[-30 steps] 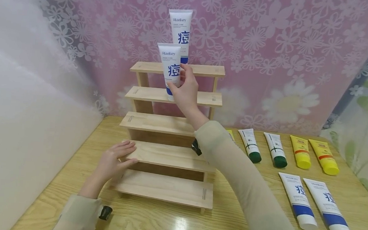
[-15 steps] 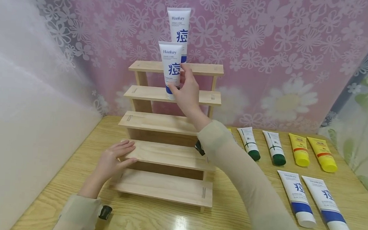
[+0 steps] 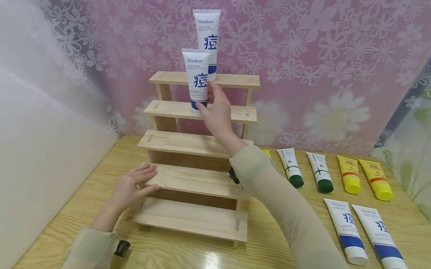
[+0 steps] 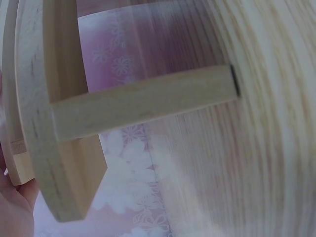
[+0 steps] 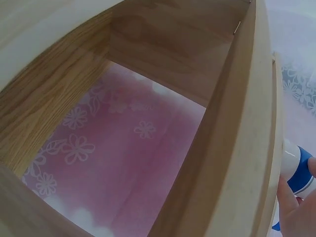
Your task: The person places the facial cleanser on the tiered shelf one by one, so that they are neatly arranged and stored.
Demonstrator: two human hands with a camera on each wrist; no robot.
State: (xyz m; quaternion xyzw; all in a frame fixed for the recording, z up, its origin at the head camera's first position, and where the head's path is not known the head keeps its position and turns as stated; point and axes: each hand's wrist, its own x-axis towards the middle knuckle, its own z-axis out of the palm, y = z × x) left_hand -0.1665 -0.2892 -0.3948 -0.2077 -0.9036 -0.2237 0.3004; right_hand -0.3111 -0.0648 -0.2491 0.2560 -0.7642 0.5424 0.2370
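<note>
Fingers (image 3: pixel 215 91) holding white tube (image 3: pixel 197 71), left hand (image 3: pixel 131 187) on shelf (image 3: pixel 193 181)

Since the earlier head views, the right hand (image 3: pixel 218 112) has moved lower against the front tube (image 3: pixel 196 70), its fingers (image 3: pixel 213 90) having come down beside that tube's lower part. More of the front tube's blue band is exposed. The rear tube (image 3: pixel 206 26) now shows its white base, previously obscured. The stand (image 3: pixel 185 143) sits slightly farther left in the head view.
</note>
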